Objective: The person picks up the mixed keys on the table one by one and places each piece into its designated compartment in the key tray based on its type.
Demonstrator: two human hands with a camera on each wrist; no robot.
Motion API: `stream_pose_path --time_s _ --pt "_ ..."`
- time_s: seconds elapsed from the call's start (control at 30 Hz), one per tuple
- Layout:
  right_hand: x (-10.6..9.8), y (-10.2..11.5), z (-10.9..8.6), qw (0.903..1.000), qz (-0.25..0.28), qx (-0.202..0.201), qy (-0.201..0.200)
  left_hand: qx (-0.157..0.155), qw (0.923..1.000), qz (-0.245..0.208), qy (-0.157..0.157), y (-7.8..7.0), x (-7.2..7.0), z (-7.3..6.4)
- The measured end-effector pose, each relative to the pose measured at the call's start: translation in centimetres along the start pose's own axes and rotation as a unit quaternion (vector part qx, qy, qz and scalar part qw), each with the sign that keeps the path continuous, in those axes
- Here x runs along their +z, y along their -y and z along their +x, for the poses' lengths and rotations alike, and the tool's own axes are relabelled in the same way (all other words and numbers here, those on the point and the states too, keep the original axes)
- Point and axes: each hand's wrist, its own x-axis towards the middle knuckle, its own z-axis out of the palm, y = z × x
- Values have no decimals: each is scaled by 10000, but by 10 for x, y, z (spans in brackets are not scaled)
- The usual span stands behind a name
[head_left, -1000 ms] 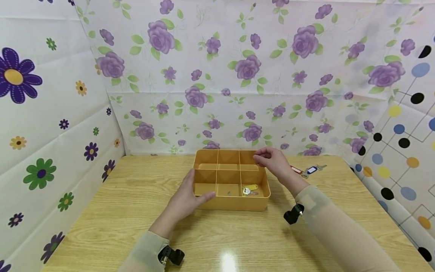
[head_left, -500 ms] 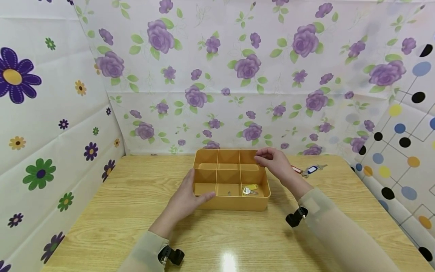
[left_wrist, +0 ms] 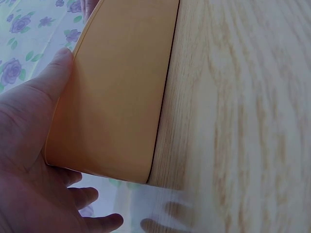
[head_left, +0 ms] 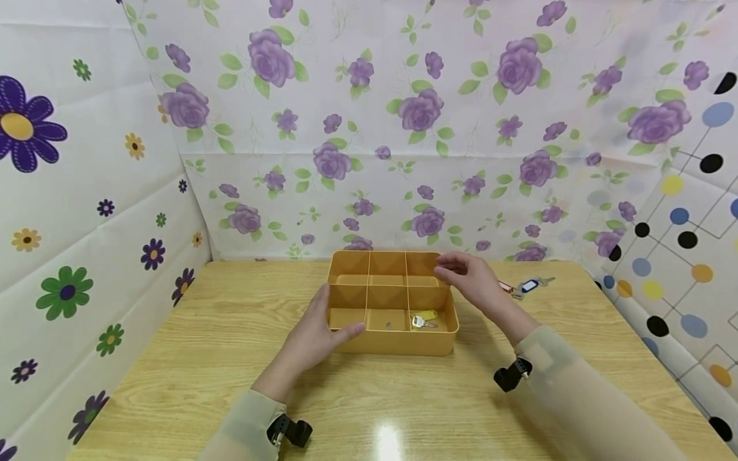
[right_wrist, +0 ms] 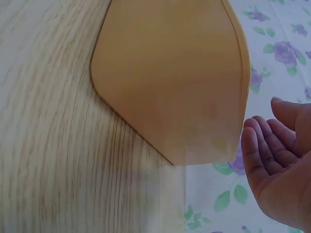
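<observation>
An orange divided organizer box (head_left: 398, 343) sits on the table. My left hand (head_left: 311, 333) lies at its front left corner, thumb along the front rim and fingers beside the left wall. In the left wrist view the thumb (left_wrist: 60, 68) touches the rim, while the other fingers are spread past the corner. My right hand (head_left: 473, 282) hovers at the back right compartment, fingers loosely bent and thumb apart, holding nothing in the right wrist view. The front right compartment has a silver key (head_left: 423, 323) with a yellow tag (head_left: 427, 315).
Beyond my right wrist, keys with a red tag (head_left: 505, 287) and a blue tag (head_left: 529, 286) lie on the table (head_left: 242, 301). A tiny grey bit (head_left: 389, 325) sits in the front middle compartment. Floral cloth (head_left: 369, 115) hangs behind the table.
My right hand has drawn slightly to the right at the back right corner, and its thumb and fingertips have parted a little. The left hand and the box stay in place.
</observation>
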Motion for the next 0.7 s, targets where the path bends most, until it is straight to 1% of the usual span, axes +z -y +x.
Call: stream_pose_path --time_s 0.23,0.43,0.7 --pt "-8 -2 -5 9995 -278 -114 -68 33 10000 13 10 1 0 1" --pt "-14 -3 -14 9982 -557 -206 -34 55 10000 42 -3 0 -1 0" --pt "-25 -7 -22 9956 -930 -73 -49 26 10000 7 41 -2 -2 0"
